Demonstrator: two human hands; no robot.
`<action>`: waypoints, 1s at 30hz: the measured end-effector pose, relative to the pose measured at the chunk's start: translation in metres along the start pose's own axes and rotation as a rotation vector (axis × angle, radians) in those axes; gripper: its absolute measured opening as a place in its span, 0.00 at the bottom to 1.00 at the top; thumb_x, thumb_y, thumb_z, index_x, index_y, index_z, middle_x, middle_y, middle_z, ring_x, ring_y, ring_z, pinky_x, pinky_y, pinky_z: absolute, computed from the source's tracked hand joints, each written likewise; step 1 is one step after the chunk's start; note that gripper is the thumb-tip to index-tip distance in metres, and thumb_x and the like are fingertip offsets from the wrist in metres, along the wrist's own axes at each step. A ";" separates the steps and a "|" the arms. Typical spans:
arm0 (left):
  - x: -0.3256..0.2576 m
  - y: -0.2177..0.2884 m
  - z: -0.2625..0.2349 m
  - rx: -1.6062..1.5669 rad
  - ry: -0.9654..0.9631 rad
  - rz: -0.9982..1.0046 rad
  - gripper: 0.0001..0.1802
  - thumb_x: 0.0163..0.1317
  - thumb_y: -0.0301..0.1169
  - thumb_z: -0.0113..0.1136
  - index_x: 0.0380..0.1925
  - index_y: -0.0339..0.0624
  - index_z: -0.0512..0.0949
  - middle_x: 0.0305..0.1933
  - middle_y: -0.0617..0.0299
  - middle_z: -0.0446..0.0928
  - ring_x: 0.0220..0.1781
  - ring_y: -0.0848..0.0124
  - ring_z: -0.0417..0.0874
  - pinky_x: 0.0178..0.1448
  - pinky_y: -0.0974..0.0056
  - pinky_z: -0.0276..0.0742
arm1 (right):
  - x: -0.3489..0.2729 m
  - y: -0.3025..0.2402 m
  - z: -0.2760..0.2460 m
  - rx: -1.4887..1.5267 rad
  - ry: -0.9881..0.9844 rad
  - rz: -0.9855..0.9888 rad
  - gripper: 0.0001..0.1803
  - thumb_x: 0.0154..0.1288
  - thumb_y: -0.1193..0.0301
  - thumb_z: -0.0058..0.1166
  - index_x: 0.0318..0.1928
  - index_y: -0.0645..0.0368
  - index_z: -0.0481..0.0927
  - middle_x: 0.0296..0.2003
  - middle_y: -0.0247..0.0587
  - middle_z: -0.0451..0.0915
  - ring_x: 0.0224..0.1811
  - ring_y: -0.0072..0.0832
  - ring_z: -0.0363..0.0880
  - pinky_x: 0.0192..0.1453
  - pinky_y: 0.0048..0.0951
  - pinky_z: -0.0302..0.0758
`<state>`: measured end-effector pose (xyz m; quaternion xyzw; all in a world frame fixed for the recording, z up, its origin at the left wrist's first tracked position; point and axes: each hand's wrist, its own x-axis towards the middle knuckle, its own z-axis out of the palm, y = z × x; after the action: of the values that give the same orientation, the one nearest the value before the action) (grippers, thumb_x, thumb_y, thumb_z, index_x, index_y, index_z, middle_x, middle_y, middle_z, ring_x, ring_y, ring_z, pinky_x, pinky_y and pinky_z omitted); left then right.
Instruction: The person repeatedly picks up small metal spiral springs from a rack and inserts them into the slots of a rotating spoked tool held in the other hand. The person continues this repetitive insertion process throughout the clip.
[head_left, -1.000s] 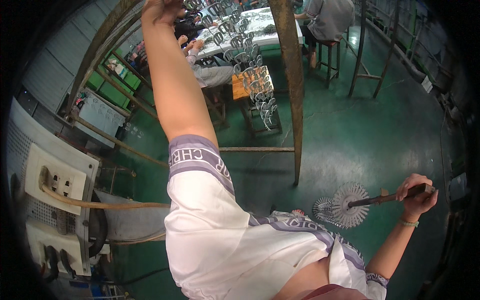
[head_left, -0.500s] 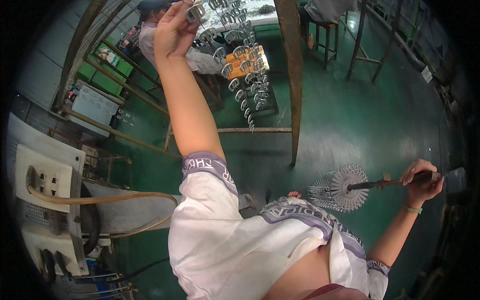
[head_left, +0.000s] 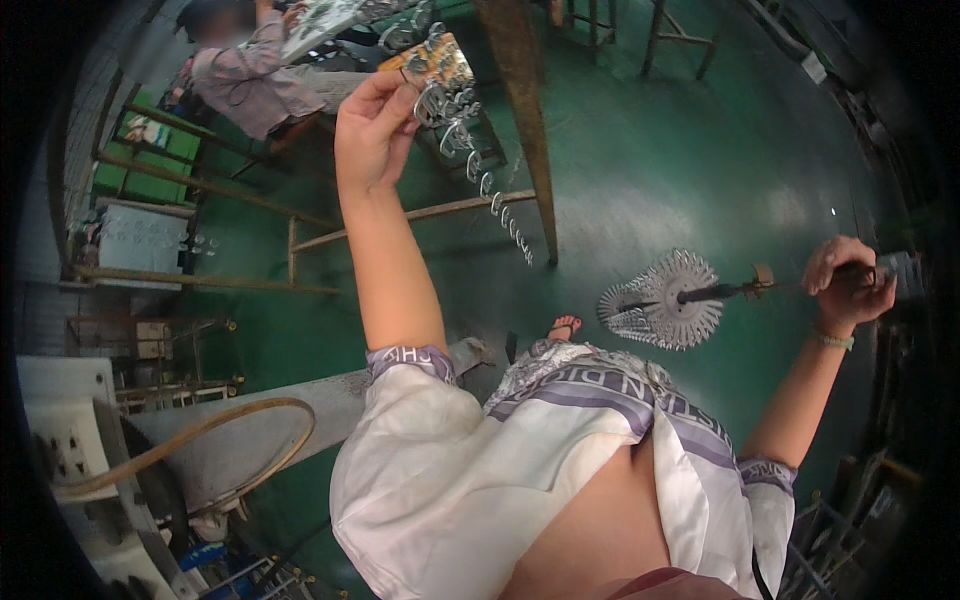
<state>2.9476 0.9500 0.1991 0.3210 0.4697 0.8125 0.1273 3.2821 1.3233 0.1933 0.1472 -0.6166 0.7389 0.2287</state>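
My left hand (head_left: 375,130) is raised at the upper left, thumb and fingers pinched on the top of a strand of shiny D-shaped metal pieces (head_left: 472,165). The strand hangs down in a curve, its pieces linked one below another. More such metal pieces (head_left: 408,32) hang just beyond my fingertips. At the right my right hand (head_left: 848,280) is closed round the end of a dark rod (head_left: 735,290). On the rod's far end is a round, toothed metal disc rack (head_left: 680,299), with strands of small metal pieces along its left side.
A rusty metal frame (head_left: 520,120) with rails stands ahead. Beyond it a person (head_left: 245,75) sits at a white-topped table (head_left: 325,22). A white machine housing (head_left: 75,420) with a looped hose (head_left: 255,403) is at the left. My sandalled foot (head_left: 565,328) is on the green floor.
My left hand has come down from the top edge, still pinching metal pieces. The rod and disc rack sit higher in the picture, with my right hand still on the rod; the whole view has shifted.
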 end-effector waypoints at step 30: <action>-0.134 -0.227 0.050 0.182 0.042 -0.382 0.04 0.56 0.22 0.60 0.32 0.34 0.78 0.28 0.68 0.76 0.28 0.82 0.72 0.32 0.76 0.66 | 0.008 0.009 -0.009 0.067 -0.062 0.000 0.37 0.54 0.37 0.41 0.27 0.65 0.76 0.10 0.34 0.69 0.07 0.22 0.68 0.12 0.21 0.72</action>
<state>3.0607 1.0353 -0.0285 0.2192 0.5960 0.7344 0.2395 3.2711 1.3317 0.1883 0.1778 -0.5981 0.7543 0.2043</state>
